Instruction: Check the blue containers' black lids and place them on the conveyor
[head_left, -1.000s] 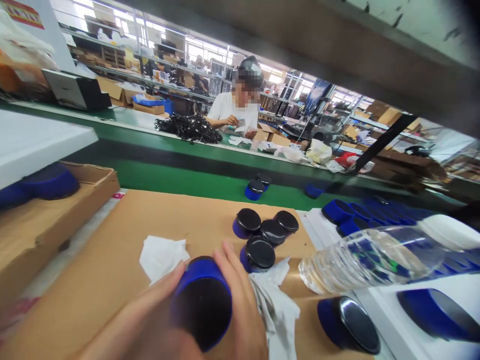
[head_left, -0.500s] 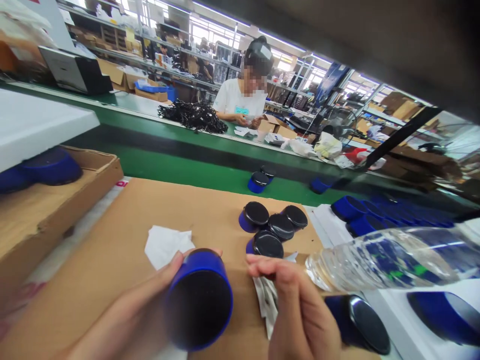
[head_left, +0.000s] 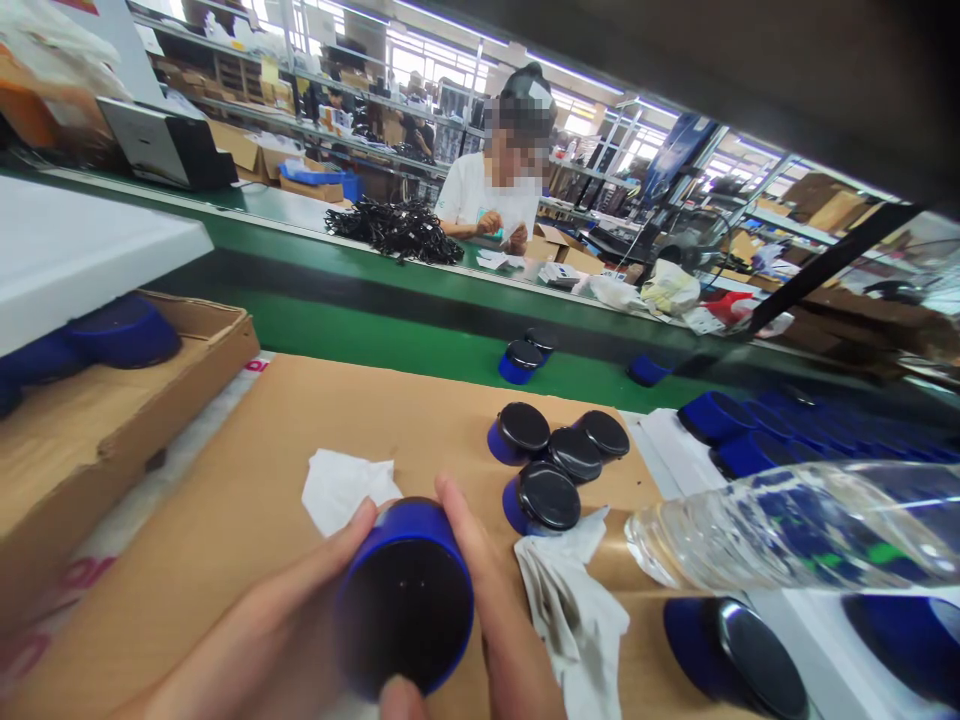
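Between my two hands is a blue round container [head_left: 409, 610] with a black face turned up toward me. My left hand [head_left: 277, 610] grips it from the left, thumb along its blue side. The fingers of my right hand [head_left: 499, 610] lie along its right side, and the thumb touches the lower edge of the black face. Several blue containers with glossy black tops [head_left: 547, 495] stand grouped beyond my right hand. A crumpled grey cloth [head_left: 574, 620] lies right of that hand, and a white tissue [head_left: 345, 488] lies beyond my left hand.
A clear plastic bottle [head_left: 787, 525] lies at right above another blue container [head_left: 731, 650]. An open cardboard box [head_left: 127, 430] stands at left under a white foam slab [head_left: 90, 250]. Across the green belt [head_left: 360, 335], a person [head_left: 491, 200] sits by a black cable pile [head_left: 394, 230].
My right hand has moved left from beside the cloth onto the blue container, uncovering more of the cloth. My left hand still holds the container. The view has shifted slightly.
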